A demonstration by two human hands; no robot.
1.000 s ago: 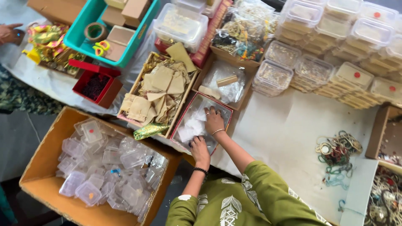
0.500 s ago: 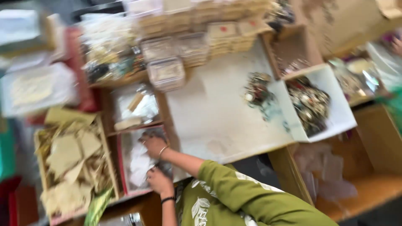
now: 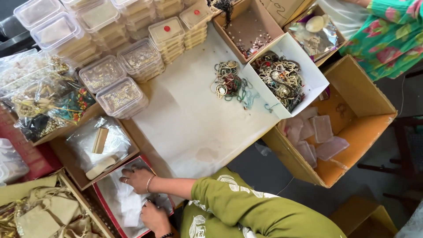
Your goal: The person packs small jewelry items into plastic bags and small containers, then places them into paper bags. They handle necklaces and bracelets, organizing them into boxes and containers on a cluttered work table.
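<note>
Both my hands are inside a red-rimmed shallow box (image 3: 102, 200) filled with small clear plastic bags (image 3: 131, 206) at the lower left. My right hand (image 3: 136, 178), with a thin bracelet and a ring, lies palm down on the bags at the box's far side, fingers spread. My left hand (image 3: 154, 217), with a dark wristband, sits at the near side, its fingers curled around some of the bags. My green patterned sleeve (image 3: 246, 207) runs in from the bottom.
Stacks of clear lidded boxes (image 3: 119, 94) line the back. A tangle of necklaces (image 3: 229, 83) lies on the white tabletop (image 3: 194, 123) beside a white box of jewellery (image 3: 282, 79). A cardboard box (image 3: 352, 132) stands right; beige pouches (image 3: 39, 211) lie left. Another person's floral sleeve (image 3: 392, 39) is top right.
The view has swung right and turned, so the jewellery and the cardboard box now show. My hands stay in the red-rimmed box of bags, barely shifted.
</note>
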